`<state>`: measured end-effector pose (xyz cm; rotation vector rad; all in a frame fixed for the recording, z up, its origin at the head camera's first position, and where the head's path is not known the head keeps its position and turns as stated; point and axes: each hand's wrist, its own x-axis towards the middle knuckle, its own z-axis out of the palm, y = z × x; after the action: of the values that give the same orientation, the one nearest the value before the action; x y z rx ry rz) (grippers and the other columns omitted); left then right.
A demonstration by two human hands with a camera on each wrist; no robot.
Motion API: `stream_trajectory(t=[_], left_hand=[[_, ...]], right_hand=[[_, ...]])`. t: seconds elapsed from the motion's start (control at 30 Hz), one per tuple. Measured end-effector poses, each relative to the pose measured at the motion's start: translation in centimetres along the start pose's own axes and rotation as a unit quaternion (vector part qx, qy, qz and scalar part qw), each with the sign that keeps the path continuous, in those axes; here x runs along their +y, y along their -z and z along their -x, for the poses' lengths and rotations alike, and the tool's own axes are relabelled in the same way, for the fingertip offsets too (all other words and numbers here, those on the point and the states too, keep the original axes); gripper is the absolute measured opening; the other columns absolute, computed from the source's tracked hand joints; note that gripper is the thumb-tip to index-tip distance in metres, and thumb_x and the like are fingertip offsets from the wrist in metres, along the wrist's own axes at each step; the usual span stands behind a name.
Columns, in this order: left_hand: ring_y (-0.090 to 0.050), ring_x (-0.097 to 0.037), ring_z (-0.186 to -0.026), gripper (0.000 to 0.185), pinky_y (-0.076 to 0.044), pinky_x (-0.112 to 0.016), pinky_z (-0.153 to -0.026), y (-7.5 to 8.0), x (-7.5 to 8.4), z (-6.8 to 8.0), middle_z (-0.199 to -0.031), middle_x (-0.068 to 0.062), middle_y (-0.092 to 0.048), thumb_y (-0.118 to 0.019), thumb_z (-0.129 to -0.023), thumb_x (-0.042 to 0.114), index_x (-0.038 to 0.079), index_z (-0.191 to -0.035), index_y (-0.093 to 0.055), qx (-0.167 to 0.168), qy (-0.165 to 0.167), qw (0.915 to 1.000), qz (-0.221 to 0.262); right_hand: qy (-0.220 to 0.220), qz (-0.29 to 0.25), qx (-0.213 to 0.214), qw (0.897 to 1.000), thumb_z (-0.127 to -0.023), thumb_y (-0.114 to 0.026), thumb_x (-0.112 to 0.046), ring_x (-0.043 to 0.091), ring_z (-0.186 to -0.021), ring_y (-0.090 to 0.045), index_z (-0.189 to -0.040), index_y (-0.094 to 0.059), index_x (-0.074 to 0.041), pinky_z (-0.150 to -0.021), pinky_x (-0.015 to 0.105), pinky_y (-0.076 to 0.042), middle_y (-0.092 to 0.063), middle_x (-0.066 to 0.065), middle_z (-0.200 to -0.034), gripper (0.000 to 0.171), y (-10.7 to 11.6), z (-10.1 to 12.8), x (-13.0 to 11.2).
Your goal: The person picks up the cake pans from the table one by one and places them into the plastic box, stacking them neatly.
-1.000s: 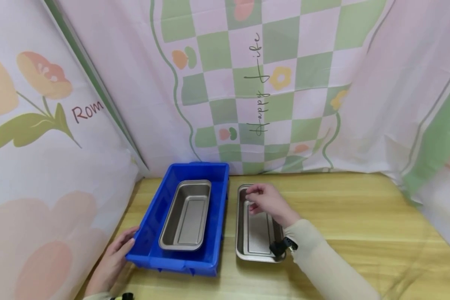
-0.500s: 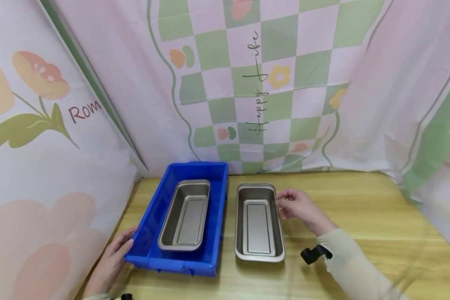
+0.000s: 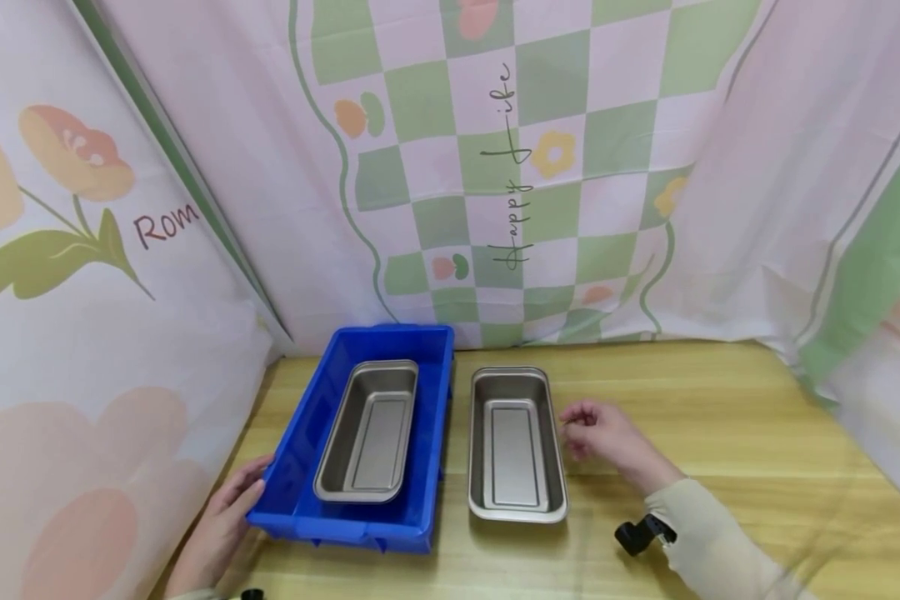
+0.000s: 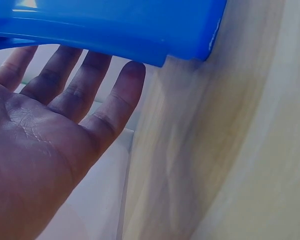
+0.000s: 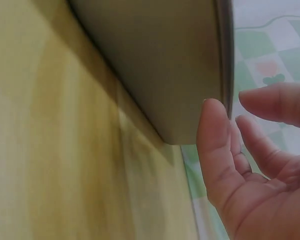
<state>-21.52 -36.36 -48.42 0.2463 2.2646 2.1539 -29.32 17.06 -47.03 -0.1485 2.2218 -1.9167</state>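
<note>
A wooden counter point(image 3: 720, 433) stands before pastel floral curtains. On its left side sits a blue plastic bin point(image 3: 307, 467) with a metal loaf pan point(image 3: 371, 429) inside. A second metal loaf pan point(image 3: 516, 442) rests on the counter just right of the bin. The left hand point(image 3: 221, 521) lies with straight fingers against the bin's near left corner. The right hand point(image 3: 607, 437) hovers just beside the second pan, fingers loosely curled, holding nothing.
</note>
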Motion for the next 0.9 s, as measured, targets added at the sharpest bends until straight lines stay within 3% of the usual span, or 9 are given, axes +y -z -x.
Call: stream_trajectory(t=[0.23,0.53,0.9], left_hand=[[-0.054,-0.017,-0.105,0.041,-0.047,-0.032,-0.082,-0.2,-0.2,-0.1,-0.120,-0.004,-0.052,-0.037,-0.098,0.009,-0.007,-0.135,-0.030,0.001,-0.003,1.0000,0.006],[-0.054,-0.016,-0.105,0.040,-0.047,-0.031,-0.082,-0.2,-0.4,-0.3,-0.120,-0.001,-0.053,-0.038,-0.098,0.008,-0.008,-0.134,-0.031,0.006,-0.002,1.0000,0.007],[-0.053,-0.016,-0.106,0.040,-0.047,-0.030,-0.082,0.0,-0.3,-0.1,-0.121,-0.002,-0.053,-0.038,-0.098,0.008,-0.008,-0.134,-0.031,-0.001,-0.011,0.9998,0.017]], right_hand=[[-0.011,-0.011,0.008,1.000,-0.078,-0.065,-0.002,0.027,-0.071,-0.057,-0.106,-0.050,0.010,-0.065,0.043,-0.052,-0.055,0.017,-0.088,0.034,-0.9,0.3,0.6],[-0.012,-0.043,0.008,0.999,-0.077,-0.061,0.003,0.026,-0.071,-0.055,-0.111,-0.045,0.012,-0.066,0.042,-0.051,-0.051,0.018,-0.093,0.039,-1.8,1.2,0.8],[-0.022,-0.055,0.030,0.998,-0.076,-0.059,0.005,0.025,-0.067,-0.055,-0.112,-0.046,0.013,-0.062,0.039,-0.052,-0.052,0.014,-0.085,0.040,-2.7,1.1,0.9]])
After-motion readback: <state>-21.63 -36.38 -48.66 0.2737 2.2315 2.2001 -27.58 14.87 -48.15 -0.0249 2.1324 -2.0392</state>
